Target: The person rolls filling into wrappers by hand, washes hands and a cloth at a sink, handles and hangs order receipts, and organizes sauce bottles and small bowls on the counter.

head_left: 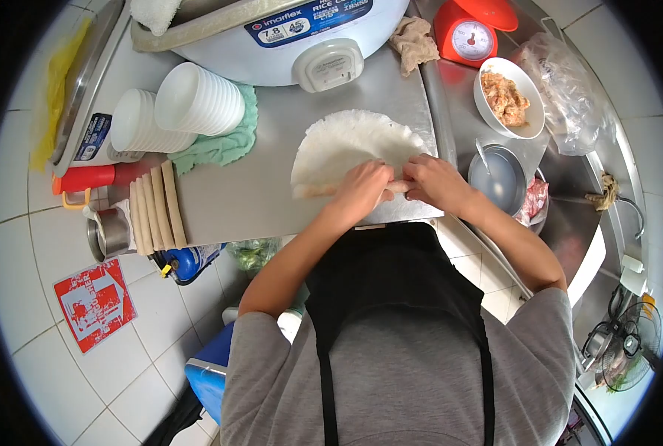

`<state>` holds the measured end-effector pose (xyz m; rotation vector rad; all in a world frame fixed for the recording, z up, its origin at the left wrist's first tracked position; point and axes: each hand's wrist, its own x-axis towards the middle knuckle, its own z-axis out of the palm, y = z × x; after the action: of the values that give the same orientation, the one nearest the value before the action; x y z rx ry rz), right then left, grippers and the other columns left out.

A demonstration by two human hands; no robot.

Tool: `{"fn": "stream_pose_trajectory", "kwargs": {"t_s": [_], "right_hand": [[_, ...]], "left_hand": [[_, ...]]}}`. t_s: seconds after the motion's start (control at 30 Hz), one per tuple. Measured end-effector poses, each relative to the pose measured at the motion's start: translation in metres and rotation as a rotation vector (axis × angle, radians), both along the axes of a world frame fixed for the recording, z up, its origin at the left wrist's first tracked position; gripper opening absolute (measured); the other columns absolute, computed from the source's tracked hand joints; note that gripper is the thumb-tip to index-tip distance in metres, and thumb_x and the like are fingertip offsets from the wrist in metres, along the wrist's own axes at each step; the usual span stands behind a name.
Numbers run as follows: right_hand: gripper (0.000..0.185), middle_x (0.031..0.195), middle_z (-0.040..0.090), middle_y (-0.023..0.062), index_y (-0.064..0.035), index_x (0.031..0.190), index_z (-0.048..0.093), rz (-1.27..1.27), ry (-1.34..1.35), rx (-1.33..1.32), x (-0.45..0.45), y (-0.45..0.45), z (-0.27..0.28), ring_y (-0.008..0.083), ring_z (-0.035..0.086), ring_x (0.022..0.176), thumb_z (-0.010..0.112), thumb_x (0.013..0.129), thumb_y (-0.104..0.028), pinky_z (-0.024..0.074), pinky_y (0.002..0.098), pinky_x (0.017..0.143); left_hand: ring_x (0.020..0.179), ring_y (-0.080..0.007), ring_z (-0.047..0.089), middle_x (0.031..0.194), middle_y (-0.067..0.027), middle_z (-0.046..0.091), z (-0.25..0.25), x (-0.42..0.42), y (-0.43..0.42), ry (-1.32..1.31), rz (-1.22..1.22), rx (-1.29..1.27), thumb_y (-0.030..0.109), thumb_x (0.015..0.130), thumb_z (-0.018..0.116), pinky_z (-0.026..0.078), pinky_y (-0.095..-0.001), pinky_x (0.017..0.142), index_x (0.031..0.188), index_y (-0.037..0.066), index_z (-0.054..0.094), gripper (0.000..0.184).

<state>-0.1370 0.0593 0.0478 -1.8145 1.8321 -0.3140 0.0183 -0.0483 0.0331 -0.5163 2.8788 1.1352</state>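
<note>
A stack of thin, round white wrappers lies on the steel table in front of me. Along its near edge runs a slim, partly rolled spring roll. My left hand is closed on the roll near its middle, fingers bent over it. Close beside it, my right hand pinches the roll's right part, its fingertips partly hidden. Several finished spring rolls lie side by side at the table's left end. To the right, a white bowl holds orange-pink minced filling.
A metal pot of cloudy liquid with a spoon stands at right. Behind are a red kitchen scale, a plastic bag and a large rice cooker. Stacked white tubs rest on a green cloth.
</note>
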Motion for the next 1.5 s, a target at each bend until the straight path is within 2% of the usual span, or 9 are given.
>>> {"fn": "stream_pose_trajectory", "kwargs": {"t_s": [0.3, 0.4, 0.5, 0.63, 0.73, 1.1, 1.2, 1.3, 1.5], "right_hand": [[0.025, 0.083, 0.06, 0.0127, -0.002, 0.082, 0.059, -0.036, 0.038, 0.088, -0.002, 0.004, 0.005, 0.032, 0.06, 0.084, 0.075, 0.064, -0.009, 0.0481, 0.0413, 0.074], [0.022, 0.082, 0.061, 0.0131, -0.0017, 0.079, 0.06, -0.022, -0.128, -0.151, 0.01, -0.002, -0.006, 0.0317, 0.061, 0.084, 0.074, 0.064, -0.009, 0.0486, 0.041, 0.074], [0.023, 0.084, 0.059, 0.0118, -0.0022, 0.084, 0.062, -0.062, -0.153, 0.011, 0.009, -0.007, -0.006, 0.0311, 0.059, 0.087, 0.074, 0.066, -0.01, 0.0479, 0.0399, 0.075], [0.022, 0.084, 0.059, 0.0116, -0.0019, 0.082, 0.062, -0.061, -0.055, -0.05, 0.015, -0.003, -0.009, 0.0308, 0.059, 0.086, 0.074, 0.066, -0.011, 0.0478, 0.0396, 0.075], [0.022, 0.083, 0.059, 0.0123, -0.0012, 0.08, 0.061, -0.042, -0.025, -0.059, 0.018, -0.006, -0.006, 0.0314, 0.059, 0.084, 0.075, 0.065, -0.011, 0.0481, 0.0398, 0.074], [0.019, 0.083, 0.06, 0.0139, -0.0007, 0.077, 0.063, -0.024, -0.185, -0.131, 0.04, -0.023, -0.008, 0.0321, 0.06, 0.083, 0.075, 0.065, -0.011, 0.0495, 0.0406, 0.073], [0.019, 0.083, 0.06, 0.0131, -0.0008, 0.078, 0.064, -0.033, -0.114, -0.047, 0.042, -0.025, -0.01, 0.0316, 0.06, 0.085, 0.074, 0.066, -0.011, 0.0498, 0.0407, 0.073], [0.018, 0.084, 0.059, 0.013, -0.001, 0.079, 0.064, -0.007, -0.174, -0.153, 0.05, -0.031, -0.006, 0.0314, 0.06, 0.087, 0.073, 0.066, -0.01, 0.0501, 0.041, 0.074], [0.019, 0.086, 0.059, 0.0126, -0.0011, 0.079, 0.065, -0.022, -0.156, -0.151, 0.053, -0.031, -0.011, 0.0314, 0.06, 0.087, 0.074, 0.064, -0.009, 0.0501, 0.0407, 0.075]], "left_hand": [[0.085, -0.0339, 0.061, 0.084, -0.018, 0.063, -0.004, -0.002, -0.005, 0.003, -0.032, 0.005, 0.011, 0.067, 0.075, 0.047, -0.0416, 0.075, 0.083, -0.002, 0.063, 0.024], [0.085, -0.0346, 0.061, 0.085, -0.0172, 0.063, -0.004, -0.003, -0.005, -0.021, -0.039, 0.015, 0.012, 0.067, 0.075, 0.047, -0.0417, 0.075, 0.083, -0.003, 0.063, 0.025], [0.085, -0.035, 0.06, 0.086, -0.0165, 0.062, -0.004, -0.003, -0.005, -0.01, -0.042, 0.036, 0.013, 0.067, 0.075, 0.047, -0.0416, 0.075, 0.083, -0.004, 0.062, 0.027], [0.089, -0.0333, 0.058, 0.088, -0.0153, 0.061, -0.009, 0.005, -0.007, 0.084, -0.053, -0.004, 0.012, 0.067, 0.074, 0.046, -0.0408, 0.077, 0.085, -0.003, 0.061, 0.028], [0.089, -0.0311, 0.057, 0.088, -0.0135, 0.06, 0.003, 0.033, -0.015, 0.037, 0.095, -0.018, 0.012, 0.065, 0.075, 0.046, -0.0398, 0.077, 0.087, -0.002, 0.061, 0.029], [0.087, -0.0303, 0.057, 0.087, -0.0117, 0.059, 0.004, 0.048, -0.023, 0.033, 0.101, -0.011, 0.007, 0.065, 0.074, 0.045, -0.0386, 0.076, 0.087, 0.0, 0.062, 0.026], [0.088, -0.0311, 0.056, 0.087, -0.012, 0.059, 0.003, 0.05, -0.021, 0.019, 0.09, -0.024, 0.008, 0.066, 0.074, 0.046, -0.0391, 0.076, 0.087, 0.0, 0.062, 0.026], [0.088, -0.0315, 0.056, 0.087, -0.012, 0.059, 0.005, 0.05, -0.021, -0.009, 0.091, -0.024, 0.009, 0.066, 0.073, 0.046, -0.0395, 0.076, 0.087, 0.001, 0.062, 0.025], [0.085, -0.0319, 0.056, 0.087, -0.0125, 0.058, 0.004, 0.074, -0.027, 0.052, 0.204, -0.058, 0.008, 0.066, 0.073, 0.045, -0.0394, 0.074, 0.088, 0.0, 0.061, 0.026]]}}
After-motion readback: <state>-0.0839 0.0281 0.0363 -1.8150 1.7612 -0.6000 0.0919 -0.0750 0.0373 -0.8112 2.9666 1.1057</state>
